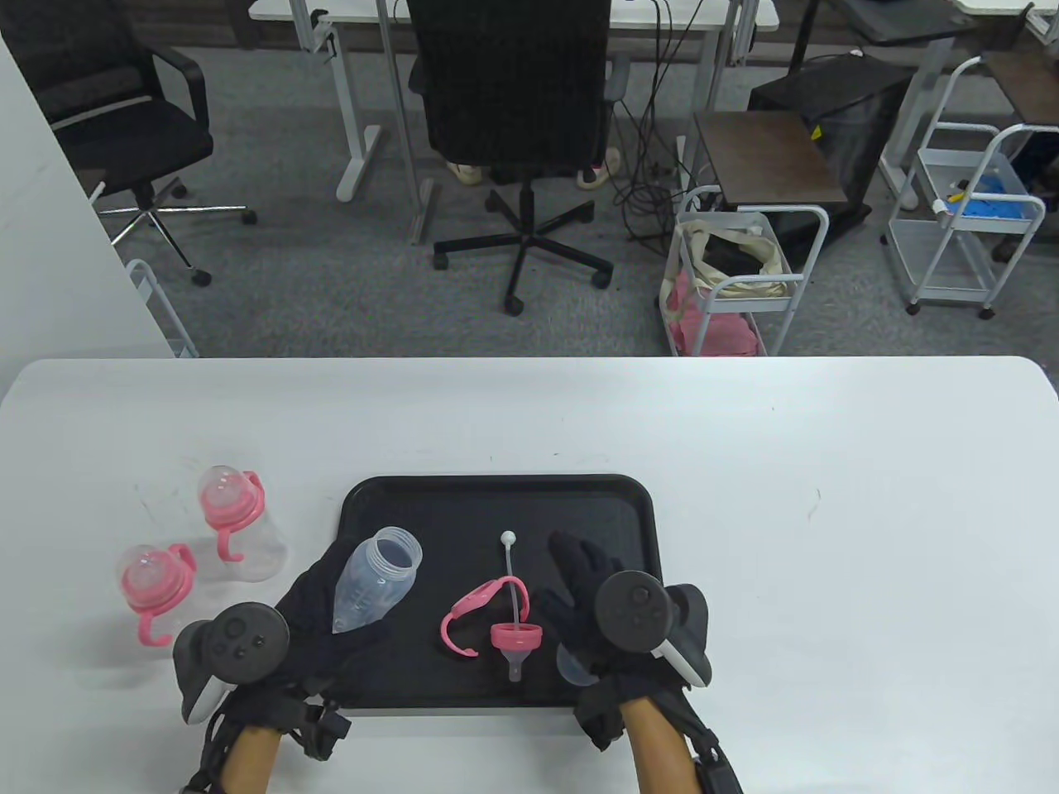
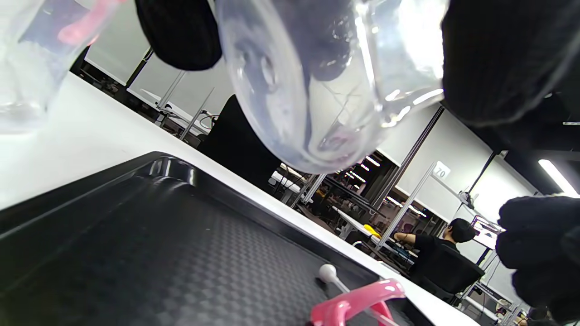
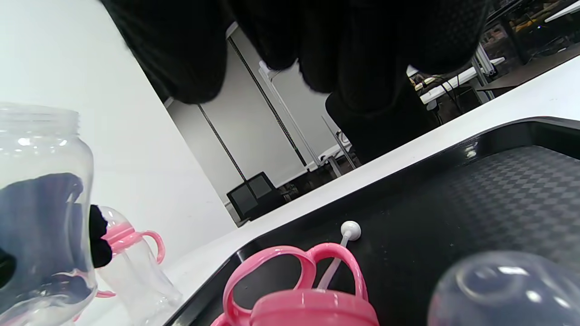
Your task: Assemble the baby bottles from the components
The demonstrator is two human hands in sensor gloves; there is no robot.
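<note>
While the left hand (image 1: 318, 612) grips a clear plastic bottle body (image 1: 374, 590) tilted above the left part of the black rectangular tray (image 1: 496, 493), the right hand (image 1: 589, 597) hovers with fingers spread, holding nothing, beside a pink handled ring (image 1: 480, 614), a pink collar with straw (image 1: 516, 637) and a clear dome cap (image 3: 507, 290). Two assembled pink-handled bottles (image 1: 198, 554) stand on the white table (image 1: 827, 538), left of the tray.

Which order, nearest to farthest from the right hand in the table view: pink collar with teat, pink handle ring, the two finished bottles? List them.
From the right hand:
1. Pink collar with teat, on the tray just left of the hand.
2. Pink handle ring, further left on the tray.
3. Finished bottles and, off the tray on the table's left; too close to rank between themselves.
</note>
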